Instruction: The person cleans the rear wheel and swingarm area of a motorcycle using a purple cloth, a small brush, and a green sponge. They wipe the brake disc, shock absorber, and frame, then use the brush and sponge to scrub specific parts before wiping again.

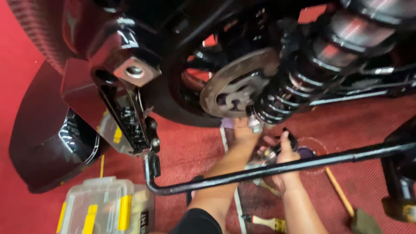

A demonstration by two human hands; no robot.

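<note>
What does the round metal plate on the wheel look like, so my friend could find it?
Start at the big black wheel in the middle, above the red floor. Look at its centre, left of the black coiled spring. The brake disc is there: a flat, dull grey ring with cut-out holes, the only pale round part among shiny black ones.

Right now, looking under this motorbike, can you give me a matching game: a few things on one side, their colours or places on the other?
Things:
1. brake disc
2. shock spring
3. parts case
4. floor mat

Descriptions:
A. red
B. clear with yellow latches, bottom left
C. dull grey metal, round
D. glossy black coils, above the hands

Pairs: 1-C, 2-D, 3-B, 4-A
</note>
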